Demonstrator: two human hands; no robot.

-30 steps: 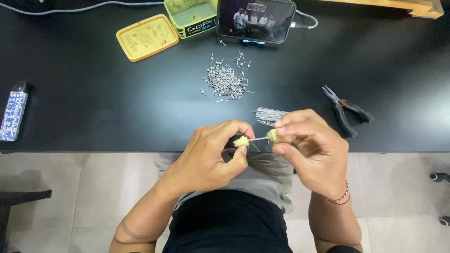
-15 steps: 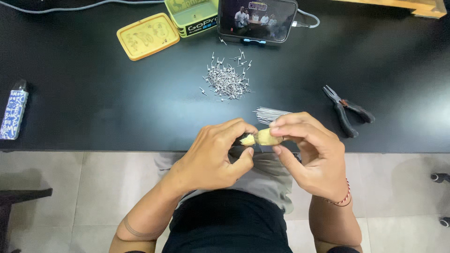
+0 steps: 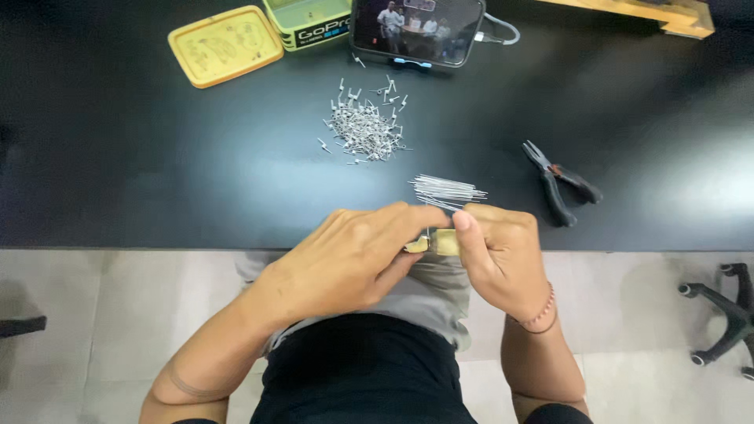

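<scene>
At the near edge of the black desk [image 3: 157,180], with bare dark surface open to the left, the left hand [image 3: 353,259] and right hand [image 3: 499,251] meet, fingers of both pinched closed on a small yellowish piece [image 3: 432,243] just below the bundle of thin wires [image 3: 444,190].

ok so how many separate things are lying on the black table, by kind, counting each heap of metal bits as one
flat yellow tin lid: 1
open green tin box: 1
dark phone propped on a stand: 1
heap of small bent metal pieces: 1
bundle of straight thin wires: 1
black-handled pliers: 1
light wooden piece at the far edge: 1
total: 7
</scene>
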